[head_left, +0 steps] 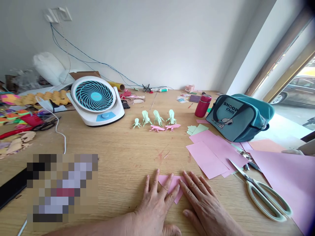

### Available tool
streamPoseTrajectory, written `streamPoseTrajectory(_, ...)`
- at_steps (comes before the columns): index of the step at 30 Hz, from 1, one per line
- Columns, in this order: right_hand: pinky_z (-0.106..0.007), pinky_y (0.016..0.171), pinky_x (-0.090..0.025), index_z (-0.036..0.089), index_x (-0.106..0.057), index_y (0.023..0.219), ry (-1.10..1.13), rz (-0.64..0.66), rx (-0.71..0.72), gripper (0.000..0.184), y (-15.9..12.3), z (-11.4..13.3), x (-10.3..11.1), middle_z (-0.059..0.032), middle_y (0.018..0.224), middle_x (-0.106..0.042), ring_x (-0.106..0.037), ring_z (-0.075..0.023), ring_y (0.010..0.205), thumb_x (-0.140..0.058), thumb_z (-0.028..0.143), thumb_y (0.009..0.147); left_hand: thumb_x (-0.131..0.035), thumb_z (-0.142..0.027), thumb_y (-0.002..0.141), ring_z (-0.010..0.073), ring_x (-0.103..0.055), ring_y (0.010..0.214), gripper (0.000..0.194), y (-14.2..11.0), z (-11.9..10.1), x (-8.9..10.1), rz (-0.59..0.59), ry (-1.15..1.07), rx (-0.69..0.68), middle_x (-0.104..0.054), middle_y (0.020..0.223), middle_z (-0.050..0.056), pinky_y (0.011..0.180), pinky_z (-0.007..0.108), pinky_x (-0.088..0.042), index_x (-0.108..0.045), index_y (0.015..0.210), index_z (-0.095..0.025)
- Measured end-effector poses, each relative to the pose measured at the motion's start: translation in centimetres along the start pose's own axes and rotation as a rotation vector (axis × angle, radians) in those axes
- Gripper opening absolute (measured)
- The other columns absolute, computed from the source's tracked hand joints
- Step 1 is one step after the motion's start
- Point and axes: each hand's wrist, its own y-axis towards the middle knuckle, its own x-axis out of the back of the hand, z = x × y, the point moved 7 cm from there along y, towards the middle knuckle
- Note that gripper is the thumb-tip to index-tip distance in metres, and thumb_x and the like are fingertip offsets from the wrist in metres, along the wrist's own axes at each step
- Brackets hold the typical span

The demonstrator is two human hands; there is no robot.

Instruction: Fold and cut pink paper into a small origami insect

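The head camera looks forward and down.

Pink paper under left grip

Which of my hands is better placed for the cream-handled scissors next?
Probably your right hand: it lies nearer the cream-handled scissors; your left hand, on the small pink paper, is farther.
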Motion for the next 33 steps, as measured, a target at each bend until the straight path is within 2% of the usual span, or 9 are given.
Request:
streamPoseTrajectory(7,-0.054,0.105,-0.042,0.015,-0.004,0.158,-0.013,-0.031,0.045,0.085,-0.2,-0.1,-0.6,-0.0189,0.156,-0.029,-0.036,-0.04,0.141,-0.051,0.044,0.094,-0.063,-0.069,0.076,0.0556,0.007,0.142,0.105,0.1,0.4,-0.4,-0.034,0.033,-0.005,-0.002,0.163,0.01,0.103,0.084,-0.006,-0.004,0.154,-0.032)
streamPoseTrajectory(12,-0.053,0.104,-0.044,0.013,-0.007,0.158,-0.061,-0.038,0.055,0.085,-0.3,-0.1,-0.9,-0.0198,0.155,-0.032,-0.04,-0.0402,0.138,-0.052,0.044,0.092,-0.055,-0.076,0.077,0.0527,0.005,0.144,0.107,0.4,0.9,-1.2,-0.082,0.06,-0.028,-0.004,0.163,0.014,0.106,0.081,-0.007,-0.007,0.156,-0.021)
streamPoseTrajectory(15,-0.052,0.102,-0.045,0.01,-0.01,0.157,-0.109,-0.057,0.076,0.085,-0.4,0.0,-0.9,-0.0211,0.153,-0.035,-0.043,-0.0405,0.136,-0.052,0.044,0.092,-0.043,-0.078,0.081,0.0454,-0.002,0.148,0.107,0.6,0.7,-2.1,-0.138,0.074,-0.124,-0.006,0.162,0.019,0.112,0.074,-0.01,-0.005,0.156,-0.013)
streamPoseTrajectory(17,-0.051,0.101,-0.045,0.009,-0.01,0.157,-0.131,-0.077,0.092,0.086,-0.5,0.1,-1.0,-0.0217,0.151,-0.038,-0.046,-0.0403,0.135,-0.052,0.046,0.092,-0.043,-0.072,0.087,0.0369,-0.007,0.15,0.102,0.6,0.5,-2.5,-0.215,0.099,-0.186,-0.005,0.162,0.019,0.12,0.058,-0.015,-0.002,0.156,-0.008)
streamPoseTrajectory(18,-0.051,0.101,-0.045,0.009,-0.011,0.157,-0.135,-0.089,0.098,0.086,-0.6,0.2,-1.0,-0.0216,0.151,-0.039,-0.046,-0.04,0.134,-0.051,0.047,0.092,-0.046,-0.069,0.087,0.0364,-0.008,0.15,0.102,0.7,0.5,-2.7,-0.235,0.119,-0.202,-0.005,0.162,0.019,0.12,0.055,-0.016,-0.003,0.156,-0.007)
streamPoseTrajectory(21,-0.049,0.101,-0.043,0.009,-0.011,0.157,-0.138,-0.126,0.111,0.086,-0.7,0.3,-1.1,-0.0207,0.15,-0.042,-0.046,-0.0387,0.134,-0.049,0.051,0.092,-0.053,-0.051,0.091,0.0391,-0.012,0.149,0.091,1.0,0.1,-3.4,-0.242,0.177,-0.235,-0.009,0.163,0.017,0.119,0.057,-0.018,-0.006,0.157,-0.011)
streamPoseTrajectory(25,-0.048,0.099,-0.045,0.007,-0.009,0.157,-0.138,-0.155,0.132,0.091,-0.8,0.4,-1.1,-0.0222,0.147,-0.047,-0.048,-0.0389,0.132,-0.049,0.055,0.092,-0.048,-0.024,0.094,0.0382,-0.013,0.149,0.077,1.3,0.2,-3.7,-0.223,0.226,-0.229,-0.011,0.163,0.011,0.118,0.059,-0.018,-0.005,0.157,-0.016)
streamPoseTrajectory(30,-0.047,0.097,-0.046,0.008,-0.008,0.157,-0.122,-0.133,0.138,0.09,-0.8,0.4,-1.3,-0.0209,0.145,-0.05,-0.05,-0.0384,0.131,-0.049,0.055,0.091,-0.039,-0.03,0.099,0.0361,-0.008,0.15,0.07,1.0,0.7,-4.4,-0.279,0.205,-0.277,-0.009,0.163,0.008,0.119,0.058,-0.017,-0.001,0.157,-0.019)
streamPoseTrajectory(33,-0.048,0.096,-0.047,0.01,-0.009,0.158,-0.119,-0.134,0.145,0.093,-0.9,0.5,-1.2,-0.022,0.144,-0.051,-0.05,-0.0396,0.13,-0.049,0.059,0.09,-0.04,-0.03,0.099,0.036,-0.005,0.151,0.069,0.7,0.7,-4.3,-0.274,0.197,-0.267,-0.011,0.163,0.008,0.119,0.06,-0.016,-0.004,0.157,-0.02)
